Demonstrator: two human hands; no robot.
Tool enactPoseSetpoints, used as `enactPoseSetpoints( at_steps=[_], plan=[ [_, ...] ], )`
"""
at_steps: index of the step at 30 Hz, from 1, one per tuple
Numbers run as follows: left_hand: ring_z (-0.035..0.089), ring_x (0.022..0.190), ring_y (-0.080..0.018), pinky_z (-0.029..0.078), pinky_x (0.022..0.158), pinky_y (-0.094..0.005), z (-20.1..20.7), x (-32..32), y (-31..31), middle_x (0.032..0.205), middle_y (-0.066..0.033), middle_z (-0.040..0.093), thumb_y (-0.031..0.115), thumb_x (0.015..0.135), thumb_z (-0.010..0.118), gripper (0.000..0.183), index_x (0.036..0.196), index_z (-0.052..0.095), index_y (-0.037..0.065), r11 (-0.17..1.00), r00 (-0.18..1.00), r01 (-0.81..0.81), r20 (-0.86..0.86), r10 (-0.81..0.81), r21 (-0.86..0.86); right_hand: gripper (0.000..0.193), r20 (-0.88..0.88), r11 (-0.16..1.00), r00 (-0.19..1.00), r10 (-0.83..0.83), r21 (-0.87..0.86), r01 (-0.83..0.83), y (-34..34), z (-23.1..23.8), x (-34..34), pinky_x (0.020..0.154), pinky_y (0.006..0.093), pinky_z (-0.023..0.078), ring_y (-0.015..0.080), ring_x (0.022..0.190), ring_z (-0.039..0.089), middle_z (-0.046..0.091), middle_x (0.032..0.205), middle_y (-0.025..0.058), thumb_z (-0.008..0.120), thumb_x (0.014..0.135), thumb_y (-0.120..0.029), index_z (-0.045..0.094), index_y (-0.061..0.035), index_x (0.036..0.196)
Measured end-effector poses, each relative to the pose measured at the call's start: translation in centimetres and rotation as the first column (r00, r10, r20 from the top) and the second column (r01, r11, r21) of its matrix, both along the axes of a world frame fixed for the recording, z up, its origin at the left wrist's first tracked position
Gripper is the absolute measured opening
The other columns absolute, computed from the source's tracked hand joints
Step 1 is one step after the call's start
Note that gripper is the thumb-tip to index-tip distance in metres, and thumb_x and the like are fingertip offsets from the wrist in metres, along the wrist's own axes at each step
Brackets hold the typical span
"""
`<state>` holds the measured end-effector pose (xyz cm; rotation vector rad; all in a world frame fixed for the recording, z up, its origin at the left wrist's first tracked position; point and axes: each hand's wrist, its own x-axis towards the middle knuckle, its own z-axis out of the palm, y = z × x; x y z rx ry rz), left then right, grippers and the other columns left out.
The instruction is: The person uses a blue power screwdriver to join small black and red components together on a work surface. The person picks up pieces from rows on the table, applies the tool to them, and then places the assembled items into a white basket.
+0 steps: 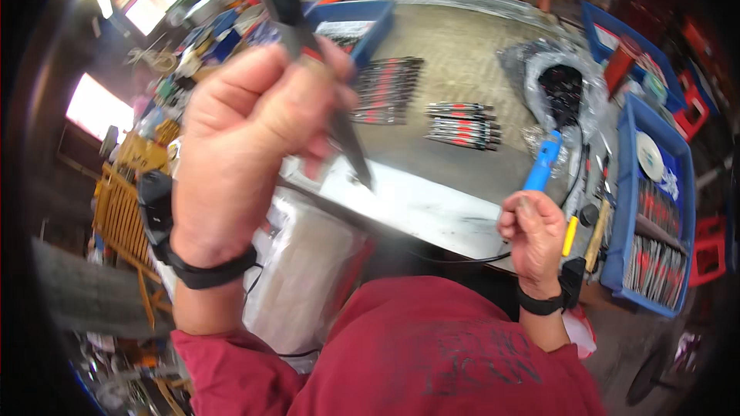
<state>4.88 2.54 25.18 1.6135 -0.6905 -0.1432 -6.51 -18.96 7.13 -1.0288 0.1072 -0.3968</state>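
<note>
My left hand (pixel 258 119) is raised high on the left and closed around a long, narrow dark-grey object (pixel 351 146). The object has a black upper end and a touch of red by my fingers; its lower end points down over the table, and motion blurs it. On the right, my right hand (pixel 533 225) is closed in a pinch at the table's near edge. What its fingers hold, if anything, I cannot make out. Just beyond them is a blue-handled tool (pixel 546 160). Slim black-and-red pieces (pixel 462 127) lie in a small stack mid-table, beside a longer row of dark pieces (pixel 385 88).
A white sheet (pixel 424 204) lines the table's near edge. A clear plastic bag (pixel 532 69) with dark contents sits at the far right. Blue bins (pixel 617 185) flank the right side, near a yellow-handled tool (pixel 570 236). Another blue bin (pixel 378 23) stands far left.
</note>
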Motion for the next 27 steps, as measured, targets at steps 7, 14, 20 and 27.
enactPoseSetpoints(
  at_steps=[7,14,20,27],
  plan=[
    [0.051,0.057,-0.0035,0.041,0.047,-0.0147,2.4,3.8,11.7,0.071,0.0024,0.055,0.022,0.084,0.06,0.021,0.094,0.059,0.003,0.9,0.897,-0.436,0.079,0.435,0.005,0.011,-0.052,0.993,0.995,-0.087,0.071,0.091,-1.1,-1.2,0.1,0.048,0.0198,0.038,0.0088,0.057,0.048,0.054,0.073,0.005,0.052,0.086,-0.01,0.055,0.0004,0.088],
    [0.05,0.05,-0.0091,0.039,0.041,-0.0227,-6.3,9.9,25.2,0.061,-0.0011,0.053,0.021,0.079,0.062,0.019,0.069,0.054,0.007,0.556,0.579,-0.772,-0.022,0.815,0.308,0.014,-0.058,0.996,0.995,-0.078,0.029,0.08,-1.0,-1.7,0.7,0.049,0.0204,0.033,0.0092,0.053,0.041,0.049,0.067,0.0038,0.049,0.089,-0.014,0.052,-0.001,0.083],
    [0.046,0.035,-0.0215,0.031,0.029,-0.0353,-20.0,11.1,32.8,0.05,-0.011,0.047,0.003,0.073,0.054,0.016,0.059,0.05,-0.004,0.488,0.438,-0.638,-0.24,0.866,0.595,0.015,-0.084,0.993,0.991,-0.104,-0.063,0.099,-0.5,-1.6,1.3,0.047,0.0201,0.031,0.0088,0.052,0.04,0.048,0.064,0.0038,0.048,0.089,-0.015,0.051,-0.0017,0.083],
    [0.048,0.039,-0.0185,0.035,0.032,-0.0333,-30.6,10.2,33.6,0.051,-0.0093,0.049,0.005,0.075,0.062,0.021,0.058,0.05,-0.002,0.446,0.362,-0.45,-0.298,0.883,0.774,0.016,-0.17,0.983,0.975,-0.142,-0.139,0.119,0.8,-1.7,2.4,0.045,0.019,0.03,0.008,0.051,0.04,0.047,0.063,0.0028,0.05,0.089,-0.017,0.052,-0.0026,0.082]
  ],
)
